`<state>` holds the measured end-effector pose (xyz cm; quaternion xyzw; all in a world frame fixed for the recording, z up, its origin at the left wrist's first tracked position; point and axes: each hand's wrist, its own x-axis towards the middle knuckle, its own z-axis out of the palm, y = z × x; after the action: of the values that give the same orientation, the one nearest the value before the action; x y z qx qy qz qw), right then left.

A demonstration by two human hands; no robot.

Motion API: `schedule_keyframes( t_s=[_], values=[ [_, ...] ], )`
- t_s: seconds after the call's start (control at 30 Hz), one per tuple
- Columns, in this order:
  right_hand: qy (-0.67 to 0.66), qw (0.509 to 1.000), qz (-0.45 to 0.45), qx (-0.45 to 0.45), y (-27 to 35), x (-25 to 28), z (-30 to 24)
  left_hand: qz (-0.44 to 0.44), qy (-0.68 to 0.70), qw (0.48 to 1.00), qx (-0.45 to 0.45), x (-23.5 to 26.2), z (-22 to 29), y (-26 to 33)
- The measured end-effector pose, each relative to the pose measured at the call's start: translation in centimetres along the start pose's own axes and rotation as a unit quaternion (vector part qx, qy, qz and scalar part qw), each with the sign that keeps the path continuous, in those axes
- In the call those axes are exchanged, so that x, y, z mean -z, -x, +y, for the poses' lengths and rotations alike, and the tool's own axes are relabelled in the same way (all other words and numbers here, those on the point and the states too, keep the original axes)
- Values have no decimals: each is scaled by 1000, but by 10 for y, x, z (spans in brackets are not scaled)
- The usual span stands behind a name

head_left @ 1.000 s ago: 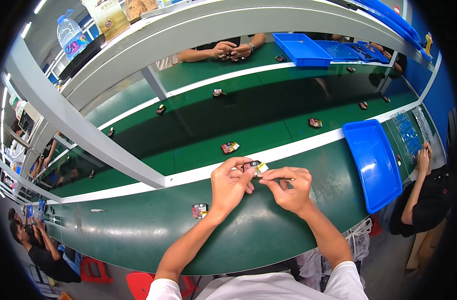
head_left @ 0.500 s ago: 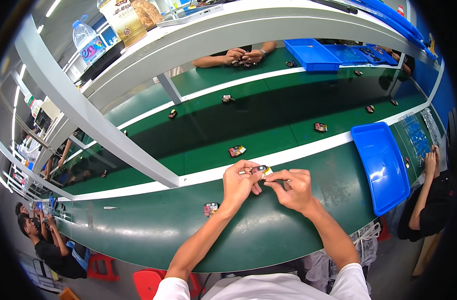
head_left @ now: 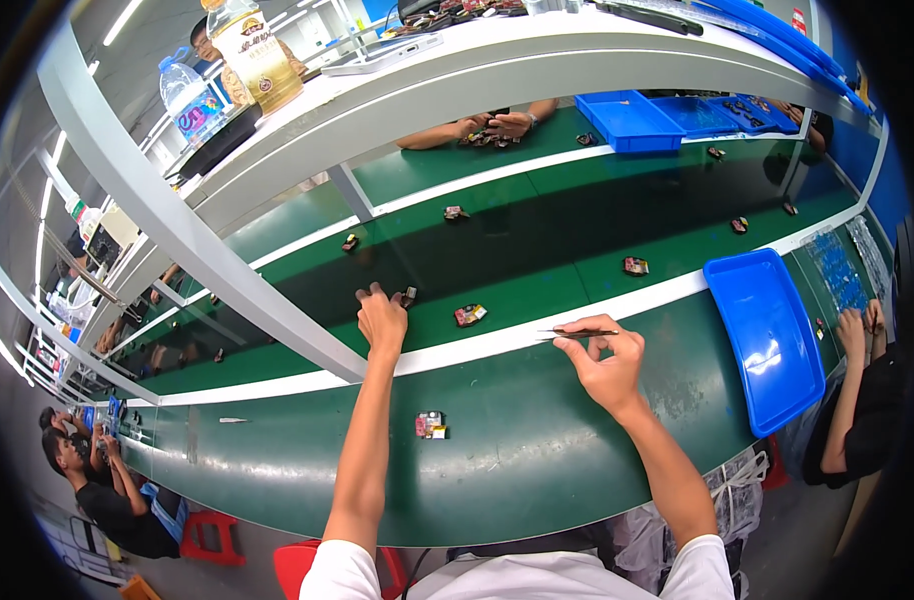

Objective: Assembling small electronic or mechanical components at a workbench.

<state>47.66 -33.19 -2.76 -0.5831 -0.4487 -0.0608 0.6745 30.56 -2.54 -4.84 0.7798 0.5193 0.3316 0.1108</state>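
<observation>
My left hand (head_left: 382, 322) reaches over the raised white edge onto the green belt, palm down, fingers apart and holding nothing. Right beside its thumb side lies a small dark part with a light patch (head_left: 409, 295); whether they touch I cannot tell. My right hand (head_left: 607, 365) is closed on dark, thin-tipped tweezers (head_left: 589, 333), held above the bench with the tips pointing left. A small red, black and yellow assembly (head_left: 469, 315) rests on the belt to the right of my left hand. Another assembly, pink with yellow and white (head_left: 430, 425), lies on the green bench (head_left: 537, 450) between my forearms.
A blue tray (head_left: 767, 345) stands at the bench's right. A grey post (head_left: 247, 290) rises left of my left hand, under an overhead shelf (head_left: 497, 65). More assemblies (head_left: 635, 266) are spread along the belt. Co-workers sit across, left and right.
My hands have separated. The left has moved forward and left to the belt, where the small part now lies. The right has drawn slightly right, its tweezers now plainly visible.
</observation>
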Motion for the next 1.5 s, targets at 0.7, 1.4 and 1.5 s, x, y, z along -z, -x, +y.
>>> schedule_keyframes(
  t_s=[0.7, 1.4, 1.5],
  values=[
    [-178, 964, -16, -198, 2, 4, -1, -275, 337, 900, 13, 43, 112, 88],
    [-111, 975, -33, -190, 8, -4, -6, -144, 321, 918, -182, 37, 132, 138],
    [-159, 961, -33, -223, 7, -4, -3, -150, 326, 915, -185, 34, 131, 139]
  ],
)
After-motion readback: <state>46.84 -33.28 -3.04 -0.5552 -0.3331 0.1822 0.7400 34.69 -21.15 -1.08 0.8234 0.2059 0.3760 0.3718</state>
